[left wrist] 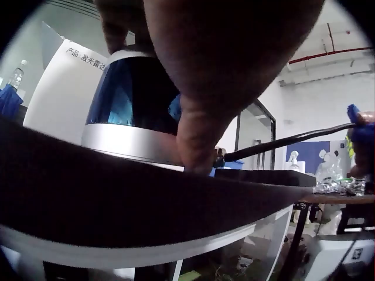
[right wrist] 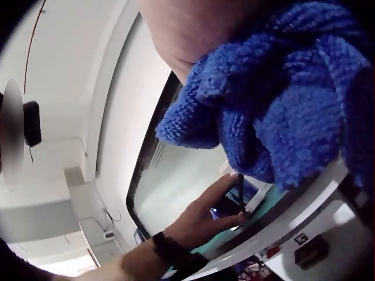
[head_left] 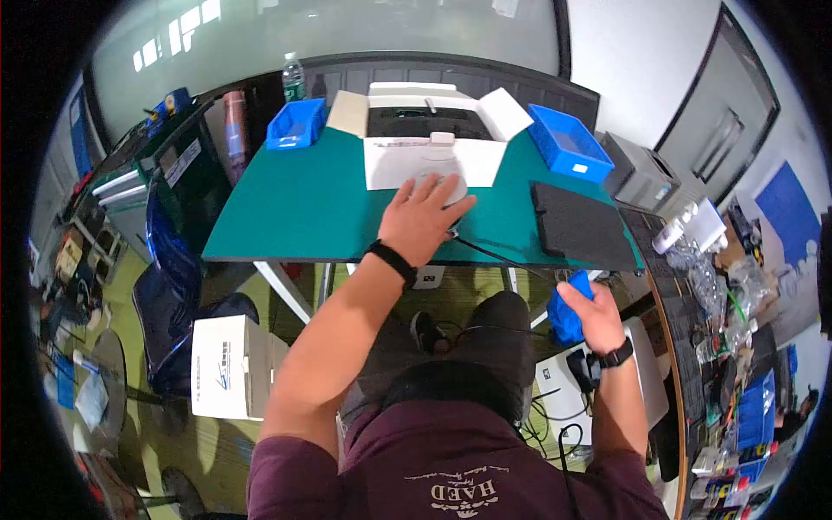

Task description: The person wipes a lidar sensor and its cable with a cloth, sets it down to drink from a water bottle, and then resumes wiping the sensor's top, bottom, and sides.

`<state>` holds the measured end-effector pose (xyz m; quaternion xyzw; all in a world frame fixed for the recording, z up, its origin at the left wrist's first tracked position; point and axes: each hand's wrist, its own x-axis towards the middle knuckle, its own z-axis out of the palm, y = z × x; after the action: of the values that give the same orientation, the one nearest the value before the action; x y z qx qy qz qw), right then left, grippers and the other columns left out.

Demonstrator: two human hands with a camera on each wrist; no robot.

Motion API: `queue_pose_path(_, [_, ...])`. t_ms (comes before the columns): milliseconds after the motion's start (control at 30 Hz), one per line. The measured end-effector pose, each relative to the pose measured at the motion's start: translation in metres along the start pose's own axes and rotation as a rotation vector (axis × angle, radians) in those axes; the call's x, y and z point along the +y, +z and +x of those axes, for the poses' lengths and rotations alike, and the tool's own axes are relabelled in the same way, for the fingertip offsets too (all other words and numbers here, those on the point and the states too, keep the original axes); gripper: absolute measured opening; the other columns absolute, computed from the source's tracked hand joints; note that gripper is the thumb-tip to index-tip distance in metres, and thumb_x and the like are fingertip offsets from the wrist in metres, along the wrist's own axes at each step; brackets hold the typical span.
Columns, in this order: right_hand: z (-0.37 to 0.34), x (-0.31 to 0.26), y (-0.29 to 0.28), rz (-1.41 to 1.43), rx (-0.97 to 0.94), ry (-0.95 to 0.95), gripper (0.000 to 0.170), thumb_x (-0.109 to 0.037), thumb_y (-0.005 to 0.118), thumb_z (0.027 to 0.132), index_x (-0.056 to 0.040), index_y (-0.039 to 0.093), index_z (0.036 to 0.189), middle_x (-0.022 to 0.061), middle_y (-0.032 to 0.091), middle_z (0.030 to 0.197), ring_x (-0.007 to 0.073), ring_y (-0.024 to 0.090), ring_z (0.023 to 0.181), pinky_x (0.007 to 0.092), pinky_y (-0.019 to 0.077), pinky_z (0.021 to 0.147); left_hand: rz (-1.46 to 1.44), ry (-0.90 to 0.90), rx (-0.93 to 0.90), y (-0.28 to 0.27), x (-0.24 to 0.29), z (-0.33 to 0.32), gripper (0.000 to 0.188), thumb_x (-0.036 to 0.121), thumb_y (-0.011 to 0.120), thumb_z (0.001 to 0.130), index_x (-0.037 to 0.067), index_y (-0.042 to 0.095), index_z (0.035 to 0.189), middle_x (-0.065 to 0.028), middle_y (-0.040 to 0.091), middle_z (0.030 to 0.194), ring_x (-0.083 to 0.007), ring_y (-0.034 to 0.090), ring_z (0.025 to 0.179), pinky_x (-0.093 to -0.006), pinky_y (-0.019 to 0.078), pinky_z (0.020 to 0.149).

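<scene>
A round device [head_left: 452, 186] with a silver base and dark glassy band [left wrist: 140, 93] stands on the green table near its front edge. My left hand [head_left: 422, 217] grips it from above, the thumb [left wrist: 196, 134] low on its near side and other fingers on its top. From the device a black cable [head_left: 498, 256] runs right toward a blue cloth [head_left: 565, 319]. That cloth [right wrist: 293, 105] is bunched in my right hand [head_left: 598, 316], beyond the table's front edge. Whether the cable lies inside the cloth is hidden.
An open white box [head_left: 390, 165] is behind the device. Blue bins [head_left: 297, 123] [head_left: 568, 147] stand at the back left and back right. On the right lies a dark foam pad [head_left: 582, 225]. A white carton [head_left: 227, 368] sits at the lower left, with loose cables [head_left: 542, 416] at the lower right.
</scene>
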<state>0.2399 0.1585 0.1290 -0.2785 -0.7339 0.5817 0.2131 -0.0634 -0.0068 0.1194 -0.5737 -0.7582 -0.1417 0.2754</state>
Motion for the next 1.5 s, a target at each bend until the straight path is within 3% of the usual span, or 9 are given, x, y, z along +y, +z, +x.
queue_pose_path(233, [0.023, -0.022, -0.016, -0.045, -0.122, -0.079, 0.029, -0.030, 0.070, 0.103, -0.0079, 0.066, 0.085, -0.0034, 0.064, 0.074, 0.0045, 0.057, 0.062, 0.0241, 0.0452, 0.056, -0.070, 0.089, 0.078, -0.011, 0.022, 0.010, 0.064, 0.026, 0.083, 0.082, 0.023, 0.060, 0.142, -0.0129, 0.049, 0.155, -0.0343, 0.047, 0.143, -0.0517, 0.0407, 0.118])
queue_pose_path(367, [0.018, -0.024, -0.007, 0.067, -0.188, -0.031, 0.030, -0.032, 0.070, 0.103, -0.0073, 0.068, 0.087, -0.0038, 0.065, 0.076, 0.0037, 0.057, 0.064, 0.0235, 0.0464, 0.057, -0.609, 0.266, 0.259, -0.012, 0.073, 0.024, 0.053, 0.024, 0.081, 0.084, 0.010, 0.066, 0.133, -0.0179, 0.067, 0.132, -0.0399, 0.062, 0.124, -0.0481, 0.0503, 0.105])
queue_pose_path(433, [0.018, -0.023, -0.002, 0.094, -0.183, -0.042, 0.030, -0.034, 0.070, 0.103, -0.0069, 0.070, 0.090, -0.0050, 0.064, 0.077, 0.0031, 0.056, 0.065, 0.0232, 0.0458, 0.058, -0.839, 0.328, 0.057, -0.015, 0.092, 0.031, 0.041, 0.019, 0.078, 0.087, 0.008, 0.068, 0.126, -0.0155, 0.073, 0.116, -0.0366, 0.068, 0.114, -0.0468, 0.0531, 0.101])
queue_pose_path(633, [0.030, -0.044, 0.020, -0.002, -0.264, -0.153, 0.033, -0.038, 0.070, 0.102, -0.0060, 0.071, 0.092, -0.0069, 0.062, 0.077, 0.0030, 0.056, 0.069, 0.0244, 0.0456, 0.059, -0.424, 0.493, 0.185, -0.048, 0.060, 0.034, 0.022, 0.015, 0.070, 0.085, 0.013, 0.075, 0.107, -0.0053, 0.077, 0.105, -0.0240, 0.075, 0.102, -0.0454, 0.0567, 0.097])
queue_pose_path(967, [0.054, -0.043, 0.020, -0.118, -0.444, -0.222, 0.035, -0.038, 0.071, 0.102, -0.0074, 0.067, 0.085, -0.0033, 0.064, 0.074, 0.0044, 0.056, 0.065, 0.0269, 0.0466, 0.058, -0.184, -0.180, 0.430, -0.054, -0.082, -0.052, 0.017, 0.007, 0.071, 0.094, 0.005, 0.077, 0.110, -0.0116, 0.078, 0.106, -0.0282, 0.074, 0.113, -0.0451, 0.0525, 0.105])
queue_pose_path(1300, [0.019, -0.031, -0.010, -0.179, -0.331, -0.203, 0.037, -0.039, 0.073, 0.100, -0.0067, 0.067, 0.082, -0.0006, 0.064, 0.068, 0.0079, 0.059, 0.063, 0.0308, 0.0488, 0.058, -0.267, -0.183, 0.312, -0.030, -0.087, -0.093, 0.022, 0.000, 0.062, 0.096, -0.003, 0.074, 0.115, -0.0201, 0.072, 0.127, -0.0370, 0.067, 0.122, -0.0430, 0.0512, 0.106])
queue_pose_path(1367, [0.006, -0.045, -0.004, -0.217, -0.272, -0.273, 0.040, -0.041, 0.073, 0.100, -0.0066, 0.066, 0.082, 0.0014, 0.064, 0.067, 0.0094, 0.060, 0.062, 0.0325, 0.0491, 0.058, -0.164, -0.204, 0.236, -0.058, -0.049, -0.095, 0.050, -0.008, 0.060, 0.082, -0.001, 0.065, 0.131, -0.0217, 0.059, 0.146, -0.0429, 0.049, 0.142, -0.0503, 0.0382, 0.118])
queue_pose_path(1433, [0.004, -0.047, 0.009, -0.365, -0.286, -0.431, 0.049, -0.050, 0.068, 0.099, -0.0065, 0.063, 0.077, 0.0106, 0.064, 0.066, 0.0217, 0.065, 0.059, 0.0393, 0.0509, 0.058, -0.165, -0.136, 0.149, -0.086, -0.004, -0.095, 0.073, -0.006, 0.062, 0.068, -0.003, 0.058, 0.141, -0.0209, 0.052, 0.154, -0.0423, 0.036, 0.152, -0.0542, 0.0211, 0.128])
queue_pose_path(1500, [0.003, -0.051, 0.030, -0.645, -0.229, -0.727, 0.050, -0.052, 0.066, 0.096, -0.0070, 0.062, 0.075, 0.0191, 0.062, 0.067, 0.0438, 0.065, 0.066, 0.0514, 0.0508, 0.061, -0.239, 0.001, 0.110, -0.105, 0.040, -0.092, 0.072, -0.002, 0.066, 0.073, -0.002, 0.055, 0.144, -0.0217, 0.052, 0.154, -0.0447, 0.038, 0.150, -0.0540, 0.0229, 0.127])
